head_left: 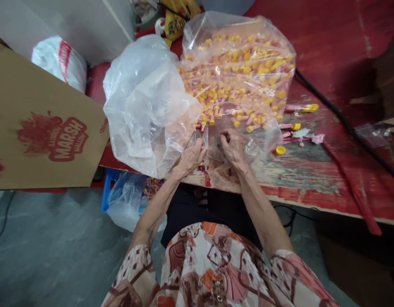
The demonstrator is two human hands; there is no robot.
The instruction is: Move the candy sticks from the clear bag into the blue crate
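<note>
A big clear plastic bag (pixel 238 81) lies on the red table, full of small pink tubes with yellow caps. At the bag's near edge, my left hand (pixel 193 157) has its fingers pressed together; what they pinch is too small to make out. Just beyond those fingertips sits a small red-and-white piece (pixel 199 127). My right hand (pixel 233 147) rests over the near part of the clear bag, fingers curled inward and their tips partly hidden. Beside my left hand bulges a whitish plastic bag (pixel 148 106), mostly crumpled film.
A printed cardboard box (pixel 49 123) stands at the left. Loose yellow-capped tubes (pixel 301 108), a yellow cap (pixel 280 150) and a red strip (pixel 350 187) lie to the right, near a black cable (pixel 337 113). Below the table edge is a blue basket (pixel 107 189).
</note>
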